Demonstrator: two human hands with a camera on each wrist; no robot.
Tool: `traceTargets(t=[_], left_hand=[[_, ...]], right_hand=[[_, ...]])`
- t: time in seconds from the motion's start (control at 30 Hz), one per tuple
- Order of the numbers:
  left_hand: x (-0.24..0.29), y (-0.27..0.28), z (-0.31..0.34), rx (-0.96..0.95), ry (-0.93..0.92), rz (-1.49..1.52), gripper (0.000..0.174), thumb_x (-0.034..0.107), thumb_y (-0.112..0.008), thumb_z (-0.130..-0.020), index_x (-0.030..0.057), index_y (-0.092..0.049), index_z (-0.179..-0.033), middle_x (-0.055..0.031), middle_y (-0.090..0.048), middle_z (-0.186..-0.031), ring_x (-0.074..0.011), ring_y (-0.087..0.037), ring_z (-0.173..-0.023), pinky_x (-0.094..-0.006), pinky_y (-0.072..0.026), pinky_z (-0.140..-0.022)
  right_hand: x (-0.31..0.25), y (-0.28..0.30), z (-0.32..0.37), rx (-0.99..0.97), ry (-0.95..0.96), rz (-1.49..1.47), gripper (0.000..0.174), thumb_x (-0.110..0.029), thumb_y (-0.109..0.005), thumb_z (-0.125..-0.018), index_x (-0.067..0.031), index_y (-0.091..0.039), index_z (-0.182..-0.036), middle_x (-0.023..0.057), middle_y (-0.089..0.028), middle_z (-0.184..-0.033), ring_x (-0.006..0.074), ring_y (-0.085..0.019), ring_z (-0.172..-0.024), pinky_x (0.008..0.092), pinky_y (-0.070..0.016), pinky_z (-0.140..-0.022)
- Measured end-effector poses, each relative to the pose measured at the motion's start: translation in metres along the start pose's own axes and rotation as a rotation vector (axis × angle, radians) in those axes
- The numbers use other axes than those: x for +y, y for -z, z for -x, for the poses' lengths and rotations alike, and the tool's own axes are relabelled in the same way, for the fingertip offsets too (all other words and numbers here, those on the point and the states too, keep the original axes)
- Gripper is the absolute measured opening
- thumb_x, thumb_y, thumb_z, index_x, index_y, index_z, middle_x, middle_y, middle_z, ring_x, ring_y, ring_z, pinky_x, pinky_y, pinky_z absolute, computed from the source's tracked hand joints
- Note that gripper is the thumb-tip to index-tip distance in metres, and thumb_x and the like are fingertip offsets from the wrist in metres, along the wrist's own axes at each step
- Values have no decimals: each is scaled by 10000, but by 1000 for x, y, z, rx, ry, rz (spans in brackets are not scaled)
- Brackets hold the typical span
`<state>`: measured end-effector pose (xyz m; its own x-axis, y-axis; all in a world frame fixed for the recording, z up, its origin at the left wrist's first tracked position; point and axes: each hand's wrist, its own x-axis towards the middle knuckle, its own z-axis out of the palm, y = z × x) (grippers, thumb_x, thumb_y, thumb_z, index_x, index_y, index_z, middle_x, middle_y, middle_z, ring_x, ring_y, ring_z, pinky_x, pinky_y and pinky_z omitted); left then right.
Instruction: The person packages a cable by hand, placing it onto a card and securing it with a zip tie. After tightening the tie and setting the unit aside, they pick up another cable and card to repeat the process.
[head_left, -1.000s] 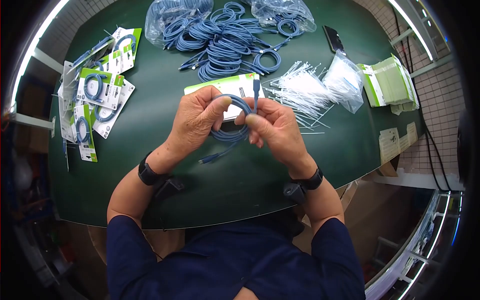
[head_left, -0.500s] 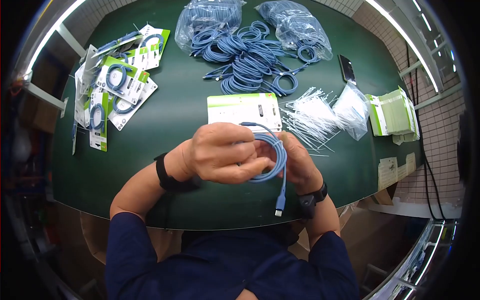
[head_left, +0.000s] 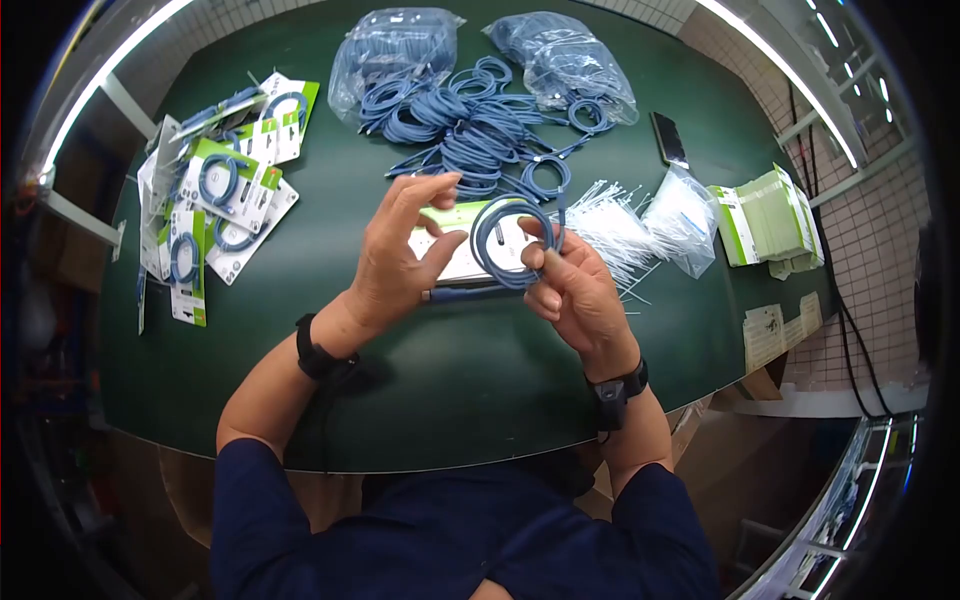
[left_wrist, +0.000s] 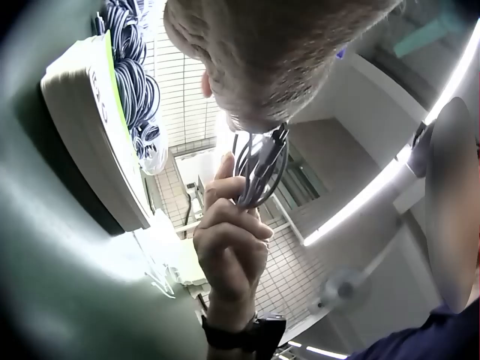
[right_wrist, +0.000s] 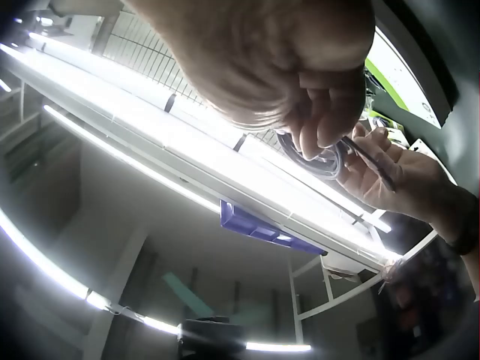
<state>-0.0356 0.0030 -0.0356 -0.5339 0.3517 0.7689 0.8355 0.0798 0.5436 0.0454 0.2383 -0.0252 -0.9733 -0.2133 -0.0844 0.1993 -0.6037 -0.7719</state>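
My right hand point(head_left: 575, 290) pinches the right side of a coiled blue cable point(head_left: 480, 246) between thumb and fingers, the loops upright over the table. One connector end point(head_left: 445, 294) reaches out to the left, below the coil. My left hand point(head_left: 400, 240) is to the left of the coil, thumb and fingers spread apart with nothing between them. Behind the coil lies a stack of white and green cards point(head_left: 435, 262), partly covered by it. In the left wrist view the right hand point(left_wrist: 232, 236) grips the coil point(left_wrist: 279, 180); in the right wrist view the left hand point(right_wrist: 405, 180) overlaps its end.
Loose blue cables point(head_left: 475, 145) are heaped at the back beside two plastic bags point(head_left: 395, 45) of cables. Carded cables point(head_left: 235, 185) pile up at left. White cable ties point(head_left: 605, 235), a phone point(head_left: 668, 138) and a card stack point(head_left: 775, 220) lie to the right.
Both hands were on the coil earlier. The left hand has come off it to the left and its fingers have spread. The right hand has kept hold and turned the coil.
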Motion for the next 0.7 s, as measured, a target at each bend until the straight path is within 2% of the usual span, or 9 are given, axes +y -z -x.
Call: traceTargets(t=[0.07, 0.13, 0.2, 0.23, 0.33, 0.5, 0.53, 0.6, 0.7], left_hand=[[-2, -2, 8, -110, 731, 450, 405, -32, -695, -935, 20, -654, -1335, -80, -658, -1205, -172, -672, -1039, -324, -583, -826], [5, -10, 7, -165, 758, 594, 396, 6, -673, -975, 12, -621, -1367, -73, -659, -1194, -157, -662, -1049, -324, -574, -843], [12, -17, 7, -234, 866, 877, 396, 82, -627, -1053, -3, -556, -1433, -59, -661, -1172, -126, -641, -1069, -322, -556, -876], [18, -22, 5, -241, 863, 873, 396, 82, -627, -1053, -3, -556, -1433, -59, -661, -1172, -126, -641, -1069, -322, -556, -876], [38, -40, 3, 48, 859, 959, 394, 166, -561, -1102, -18, -523, -1447, -45, -663, -1054, -120, -631, -997, -297, -524, -903], [29, -37, 3, 220, 777, 899, 426, 236, -482, -1139, -25, -480, -1477, -18, -620, -941, -115, -591, -898, -279, -499, -883], [28, -35, 1, 250, 807, 1006, 424, 242, -479, -1142, -24, -489, -1472, -14, -603, -920, -114, -577, -878, -280, -495, -863], [27, -31, -1, 303, 867, 1223, 421, 254, -472, -1146, -20, -506, -1463, -5, -568, -877, -113, -548, -840, -284, -488, -822], [29, -27, -5, 331, 897, 1281, 428, 269, -481, -1144, -18, -514, -1460, 3, -545, -836, -110, -531, -783, -290, -491, -788]], right_hand=[[2, 4, -1, 13, 100, -54, 363, -202, -591, -1091, 17, -526, -1374, 41, -641, -1020, 47, -513, -597, 212, -404, -515], [4, 7, -4, 26, 242, -162, 271, -202, -521, -1125, -8, -548, -1312, 46, -632, -1046, 64, -537, -622, 241, -419, -535], [7, 0, -6, 45, 287, -116, 260, -217, -505, -1132, -15, -551, -1289, 47, -635, -1037, 65, -539, -618, 237, -422, -530], [10, -4, -6, 64, 308, -70, 254, -232, -489, -1139, -22, -554, -1266, 48, -637, -1027, 67, -541, -614, 233, -425, -526], [18, -13, -4, 83, 297, 53, 255, -245, -471, -1146, -31, -557, -1255, 47, -642, -1006, 67, -544, -608, 224, -434, -520], [18, -25, -8, 57, 262, 402, 280, -250, -466, -1148, -26, -557, -1287, 35, -641, -945, 55, -527, -581, 203, -446, -506], [16, -26, -11, 56, 280, 492, 289, -255, -465, -1149, -22, -558, -1292, 30, -639, -927, 50, -518, -570, 198, -447, -500], [12, -31, -16, 49, 246, 462, 305, -262, -464, -1150, -15, -556, -1304, 25, -634, -915, 45, -508, -561, 199, -444, -494], [9, -32, -23, 49, 177, 411, 339, -276, -461, -1152, -2, -551, -1329, 15, -625, -892, 36, -489, -541, 200, -439, -482]])
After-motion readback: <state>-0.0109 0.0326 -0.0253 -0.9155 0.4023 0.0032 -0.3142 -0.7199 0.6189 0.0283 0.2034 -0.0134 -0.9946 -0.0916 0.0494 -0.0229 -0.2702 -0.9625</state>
